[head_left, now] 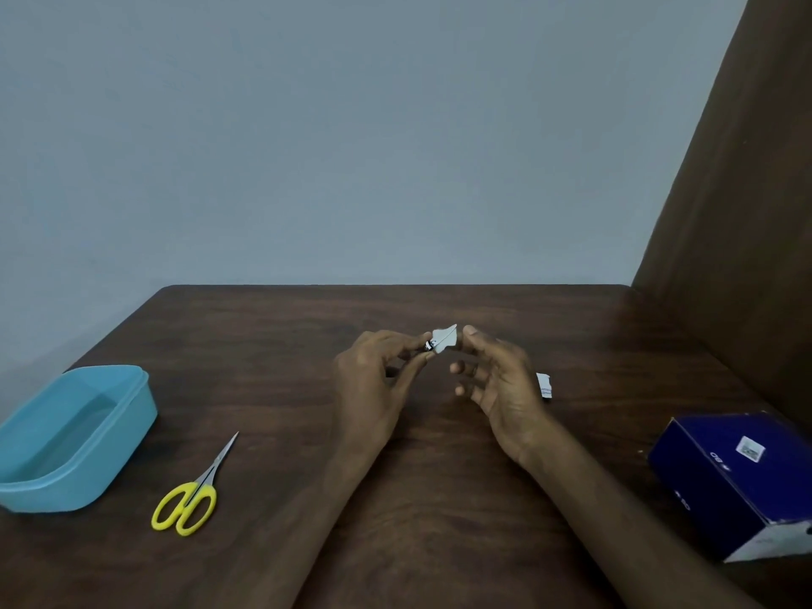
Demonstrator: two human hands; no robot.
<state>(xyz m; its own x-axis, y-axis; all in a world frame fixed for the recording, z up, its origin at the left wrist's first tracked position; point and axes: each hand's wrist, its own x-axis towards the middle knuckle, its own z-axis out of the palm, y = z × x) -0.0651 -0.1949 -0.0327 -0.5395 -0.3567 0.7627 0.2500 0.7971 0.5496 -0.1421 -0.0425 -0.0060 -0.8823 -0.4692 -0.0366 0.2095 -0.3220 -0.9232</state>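
We see the left hand (pixel 378 375) pinching a small white paper piece (pixel 444 337) between thumb and forefinger, above the table (pixel 263 345) at frame centre. The right hand (pixel 501 380) sits just beside it, fingers loosely curled, thumb tip at the piece's right edge (we cannot tell if it grips or only touches). A second white scrap (pixel 544 385) shows just right of that hand. Lower left: yellow-handled scissors (pixel 193 498), blades closed, near an open light-blue tub (pixel 74 437). Lower right: dark blue box (pixel 738 476).
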